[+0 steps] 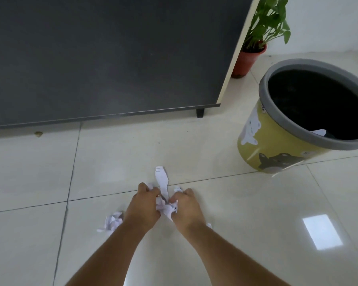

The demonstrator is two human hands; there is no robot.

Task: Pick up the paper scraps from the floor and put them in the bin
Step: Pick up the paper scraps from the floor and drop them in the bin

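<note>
Hidden: fingers curl under, bin (pixel 277 145) bottom dark | Room: glossy pale tiled floor (pixel 225 213), dark cabinet (pixel 112 58), potted plant (pixel 254 48) | Left hand (pixel 142 207) and right hand (pixel 187 206) both clamped on crumpled white paper scraps (pixel 163 203) at floor level; loose scrap (pixel 112 221) beside left wrist; bin far right.

No text can be read. The yellow bin (pixel 277 145) bears two small white stickers, one just under its grey rim at the left, one low on its right side; their print is too blurred.
</note>
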